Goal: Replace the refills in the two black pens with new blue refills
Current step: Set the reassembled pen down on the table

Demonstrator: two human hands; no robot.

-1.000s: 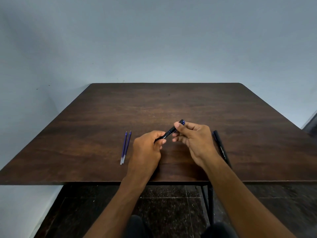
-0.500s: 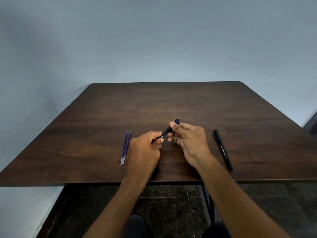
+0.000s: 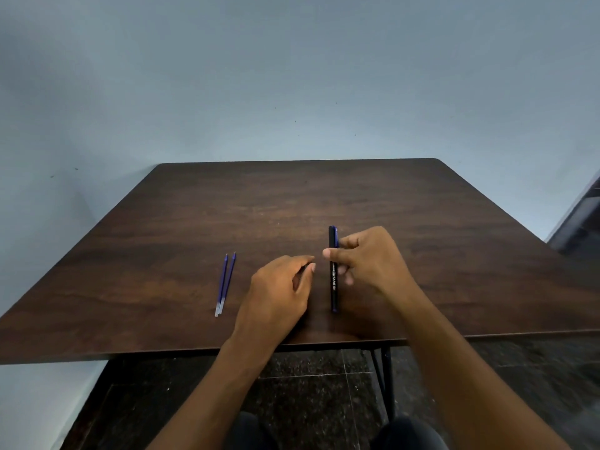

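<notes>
The right hand (image 3: pixel 373 261) now holds the black pen (image 3: pixel 333 274) alone, turned from its earlier slant to point straight away. The left hand (image 3: pixel 282 287) has let go, fingers curled just beside it. The second pen is now hidden.

Table (image 3: pixel 201 241): dark wood-grain top with a smooth, faintly sheened finish. Black pen (image 3: pixel 333 280), above the table's near edge: matt plastic with pale printed lettering. Two blue refills (image 3: pixel 224 284), left of the pen: thin translucent plastic with clear ends.
</notes>
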